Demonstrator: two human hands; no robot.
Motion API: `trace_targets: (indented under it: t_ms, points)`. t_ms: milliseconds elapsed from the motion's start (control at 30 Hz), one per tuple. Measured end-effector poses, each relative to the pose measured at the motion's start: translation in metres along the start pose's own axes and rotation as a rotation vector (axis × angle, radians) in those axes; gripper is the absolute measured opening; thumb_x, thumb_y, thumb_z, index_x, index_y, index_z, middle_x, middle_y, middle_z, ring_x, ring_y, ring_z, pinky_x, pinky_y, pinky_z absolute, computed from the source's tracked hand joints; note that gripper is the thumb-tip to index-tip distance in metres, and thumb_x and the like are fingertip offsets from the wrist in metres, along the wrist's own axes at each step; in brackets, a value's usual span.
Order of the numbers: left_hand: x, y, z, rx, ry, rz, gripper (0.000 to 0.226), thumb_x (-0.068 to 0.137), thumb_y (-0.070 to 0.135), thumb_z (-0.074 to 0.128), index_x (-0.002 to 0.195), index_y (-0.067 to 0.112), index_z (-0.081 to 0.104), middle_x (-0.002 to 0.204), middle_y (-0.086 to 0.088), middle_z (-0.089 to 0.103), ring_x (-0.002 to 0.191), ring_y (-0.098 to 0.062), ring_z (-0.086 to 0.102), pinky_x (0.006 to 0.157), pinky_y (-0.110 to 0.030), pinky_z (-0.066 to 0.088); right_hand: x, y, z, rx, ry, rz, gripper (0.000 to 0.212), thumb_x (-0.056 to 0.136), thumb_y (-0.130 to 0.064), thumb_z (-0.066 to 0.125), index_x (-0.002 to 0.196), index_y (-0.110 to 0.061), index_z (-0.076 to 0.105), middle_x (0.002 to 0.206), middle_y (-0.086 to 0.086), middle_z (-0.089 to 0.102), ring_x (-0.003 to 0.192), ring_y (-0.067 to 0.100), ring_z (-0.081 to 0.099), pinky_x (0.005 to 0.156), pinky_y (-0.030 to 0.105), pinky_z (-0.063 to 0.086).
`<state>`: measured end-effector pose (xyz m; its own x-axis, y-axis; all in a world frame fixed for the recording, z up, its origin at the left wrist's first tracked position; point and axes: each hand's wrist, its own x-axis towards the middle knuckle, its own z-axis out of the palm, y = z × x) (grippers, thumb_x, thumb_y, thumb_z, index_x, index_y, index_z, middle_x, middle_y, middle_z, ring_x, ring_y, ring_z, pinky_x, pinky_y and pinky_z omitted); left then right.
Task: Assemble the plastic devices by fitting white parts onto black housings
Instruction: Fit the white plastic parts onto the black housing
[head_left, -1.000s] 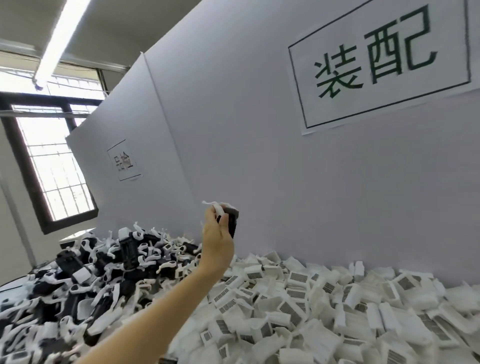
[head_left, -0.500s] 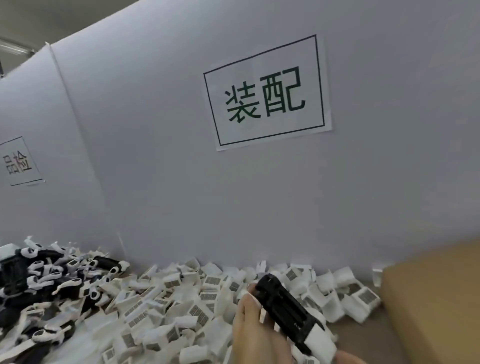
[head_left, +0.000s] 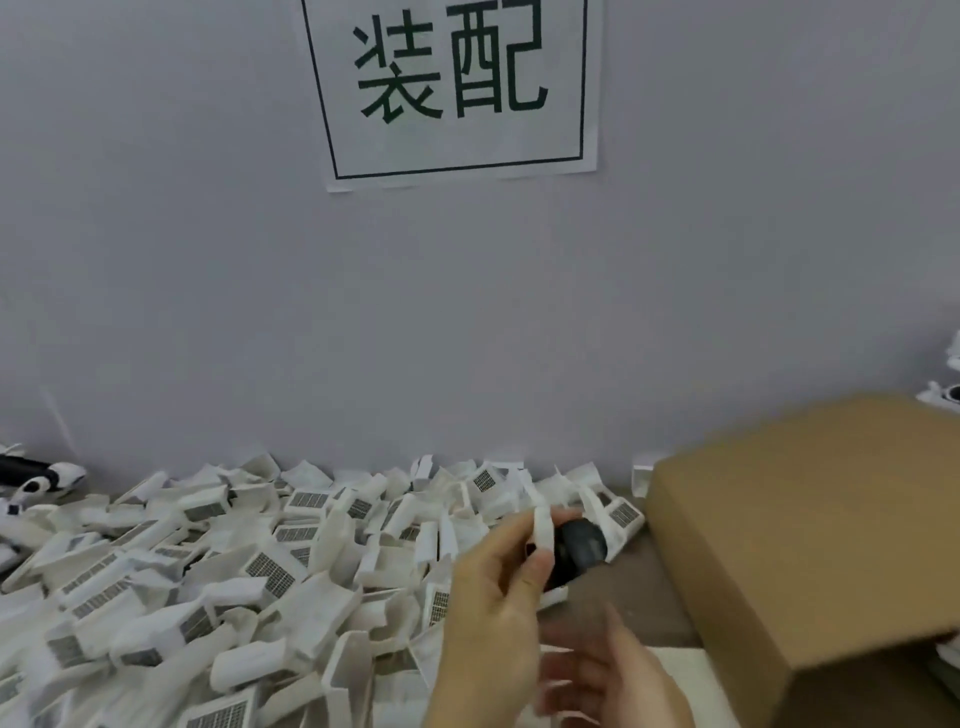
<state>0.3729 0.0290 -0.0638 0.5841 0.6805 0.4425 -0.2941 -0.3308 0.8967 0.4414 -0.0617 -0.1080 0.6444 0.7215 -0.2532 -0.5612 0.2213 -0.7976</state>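
My left hand (head_left: 493, 597) grips a black housing (head_left: 579, 553) with a white strip (head_left: 543, 527) across its near end, held just above the right edge of the pile of white parts (head_left: 218, 587). My right hand (head_left: 610, 680) is below it, blurred, with its fingers spread and nothing in it. Most of the housing's underside is hidden by my left fingers.
A brown cardboard box (head_left: 810, 545) stands close on the right. A grey partition wall (head_left: 467, 312) with a paper sign (head_left: 452, 88) runs behind the pile. A few black-and-white pieces (head_left: 36, 478) lie at the far left edge.
The view has swung right and down. My left hand carried the housing from high over the black pile down to the white pile, and my right hand has come into view beneath it.
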Motion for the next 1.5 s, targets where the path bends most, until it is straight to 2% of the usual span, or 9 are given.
trace_targets:
  t_ms: [167, 267, 367, 467, 667, 900, 1067, 1267, 1500]
  points:
    - [-0.01, 0.017, 0.012, -0.061, -0.208, -0.136, 0.032, 0.101, 0.0, 0.052, 0.093, 0.018, 0.076, 0.096, -0.001, 0.077, 0.072, -0.025, 0.075, 0.059, -0.035, 0.061, -0.003, -0.019, -0.001, 0.111, 0.009, 0.054, 0.083, 0.098, -0.067, 0.019, 0.1, -0.007, 0.076, 0.094, 0.021, 0.076, 0.065, 0.032, 0.072, 0.083, 0.042, 0.036]
    - [-0.012, 0.017, 0.011, -0.054, -0.296, -0.165, 0.031, 0.098, -0.004, 0.055, 0.091, 0.017, 0.077, 0.104, 0.003, 0.077, 0.077, -0.023, 0.076, 0.062, -0.032, 0.061, -0.005, -0.026, -0.007, 0.192, 0.026, 0.032, 0.071, 0.099, -0.065, 0.022, 0.111, -0.013, 0.071, 0.099, 0.02, 0.076, 0.071, 0.032, 0.075, 0.091, 0.046, 0.039]
    - [-0.009, 0.015, 0.009, -0.055, -0.339, -0.211, 0.04, 0.084, -0.011, 0.048, 0.087, 0.011, 0.081, 0.105, 0.006, 0.078, 0.103, -0.003, 0.07, 0.082, -0.021, 0.057, -0.014, -0.035, -0.004, 0.2, 0.027, 0.062, 0.061, 0.101, -0.055, 0.03, 0.118, -0.012, 0.069, 0.11, 0.022, 0.073, 0.083, 0.038, 0.072, 0.085, 0.046, 0.045]
    - [-0.004, 0.01, 0.004, -0.161, -0.279, -0.263, 0.049, 0.054, 0.006, 0.041, 0.082, 0.004, 0.082, 0.098, -0.009, 0.079, 0.114, -0.006, 0.066, 0.088, -0.029, 0.058, -0.015, -0.036, -0.006, 0.211, 0.021, 0.006, 0.049, 0.097, -0.044, 0.048, 0.121, -0.007, 0.068, 0.117, 0.023, 0.07, 0.092, 0.042, 0.068, 0.081, 0.045, 0.049]
    - [0.001, 0.003, -0.003, -0.219, -0.005, -0.322, 0.041, 0.09, 0.001, 0.042, 0.08, 0.009, 0.081, 0.09, -0.012, 0.078, 0.087, -0.024, 0.075, 0.065, -0.02, 0.055, -0.017, -0.04, -0.008, -0.052, 0.058, -0.309, 0.046, 0.067, -0.037, 0.07, 0.106, -0.013, 0.073, 0.087, 0.01, 0.075, 0.07, 0.024, 0.07, 0.073, 0.038, 0.053]
    - [-0.005, 0.007, 0.005, -0.05, -0.14, -0.378, 0.036, 0.09, 0.047, 0.063, 0.089, 0.016, 0.08, 0.088, -0.006, 0.076, 0.077, -0.014, 0.068, 0.067, -0.015, 0.048, -0.016, -0.021, -0.006, -0.711, 0.12, -0.699, 0.061, 0.074, -0.008, 0.084, 0.121, -0.039, 0.062, 0.099, -0.021, 0.074, 0.09, 0.0, 0.07, 0.074, 0.011, 0.051]
    - [-0.006, 0.011, 0.013, -0.13, -0.107, -0.433, 0.026, 0.099, 0.033, 0.058, 0.096, 0.017, 0.077, 0.089, 0.002, 0.079, 0.082, -0.003, 0.074, 0.061, -0.009, 0.05, -0.012, -0.006, 0.001, -0.983, 0.185, -0.895, 0.077, 0.069, -0.016, 0.088, 0.136, -0.033, 0.054, 0.12, -0.02, 0.063, 0.112, -0.002, 0.059, 0.089, 0.006, 0.044]
    - [-0.006, 0.006, 0.017, -0.325, -0.008, -0.491, 0.027, 0.098, 0.03, 0.058, 0.11, 0.01, 0.073, 0.102, -0.009, 0.078, 0.099, -0.019, 0.074, 0.086, -0.032, 0.057, -0.01, 0.002, 0.006, -1.014, 0.236, -0.793, 0.094, 0.069, -0.033, 0.087, 0.149, -0.027, 0.036, 0.114, -0.032, 0.043, 0.104, -0.023, 0.044, 0.078, -0.003, 0.035]
    - [-0.006, 0.001, 0.022, -0.382, 0.034, -0.476, 0.038, 0.083, 0.04, 0.066, 0.104, 0.009, 0.076, 0.098, -0.01, 0.078, 0.095, -0.02, 0.074, 0.077, -0.029, 0.057, -0.01, -0.001, 0.007, -1.031, 0.288, -0.719, 0.058, 0.061, -0.054, 0.08, 0.111, -0.043, 0.054, 0.093, -0.024, 0.062, 0.088, -0.004, 0.06, 0.068, 0.012, 0.042]
